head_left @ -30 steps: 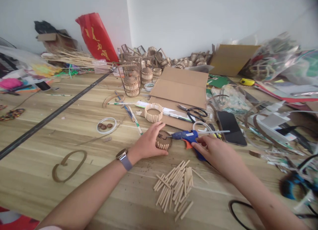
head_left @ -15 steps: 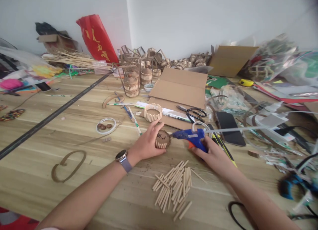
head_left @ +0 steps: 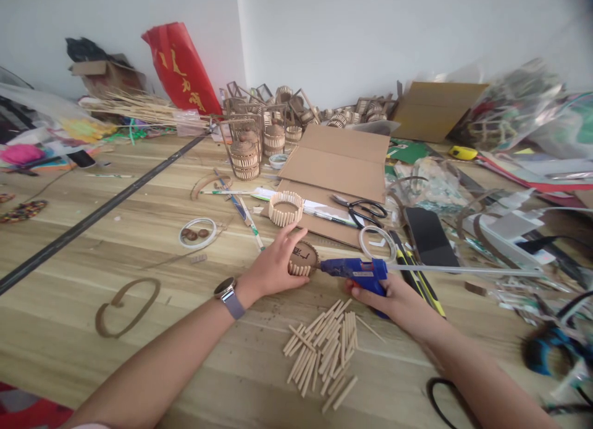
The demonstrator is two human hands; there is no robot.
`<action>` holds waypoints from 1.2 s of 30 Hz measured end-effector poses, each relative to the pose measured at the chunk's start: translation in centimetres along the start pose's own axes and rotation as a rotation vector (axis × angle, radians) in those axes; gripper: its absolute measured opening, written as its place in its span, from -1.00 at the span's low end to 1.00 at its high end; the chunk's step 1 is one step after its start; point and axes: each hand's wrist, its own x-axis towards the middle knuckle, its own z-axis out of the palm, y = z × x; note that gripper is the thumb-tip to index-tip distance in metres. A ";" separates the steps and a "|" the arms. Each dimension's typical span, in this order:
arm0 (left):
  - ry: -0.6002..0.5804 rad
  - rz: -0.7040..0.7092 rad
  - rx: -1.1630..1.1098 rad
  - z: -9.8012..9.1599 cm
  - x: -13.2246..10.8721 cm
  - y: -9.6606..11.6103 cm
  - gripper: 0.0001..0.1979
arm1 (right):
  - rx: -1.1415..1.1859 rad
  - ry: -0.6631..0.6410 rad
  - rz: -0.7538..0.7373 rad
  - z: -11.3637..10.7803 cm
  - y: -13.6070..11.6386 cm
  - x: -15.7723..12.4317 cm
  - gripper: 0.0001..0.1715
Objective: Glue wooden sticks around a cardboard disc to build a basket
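My left hand [head_left: 277, 263] grips the left side of a round brown cardboard disc [head_left: 304, 254] with dark printed characters. Short wooden sticks stand upright along the disc's near edge. My right hand [head_left: 393, 299] is wrapped around a blue hot glue gun [head_left: 354, 268], a long clear glue stick jutting from its back. The gun's nozzle is at the disc's right edge; whether it touches, I cannot tell. Nearer me lies a loose pile of short wooden sticks [head_left: 324, 348]. Just beyond my left hand stands a finished-looking ring of sticks [head_left: 286, 209].
Scissors [head_left: 359, 209], a white ring [head_left: 377, 243], yellow-and-black cutters [head_left: 419, 277] and a phone [head_left: 428, 236] lie to the right. Cardboard sheets [head_left: 336, 160] and small stick buckets [head_left: 244, 158] stand farther back. A dark strip [head_left: 106, 209] crosses the table at left.
The glue gun has swung lower and closer to level, its nozzle moving down along the disc's right edge. My left hand stays on the disc.
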 end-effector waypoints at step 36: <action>-0.003 -0.034 -0.024 -0.1 0.1 0.1 -0.08 | -0.336 0.137 -0.184 1.4 -0.8 -0.2 -0.63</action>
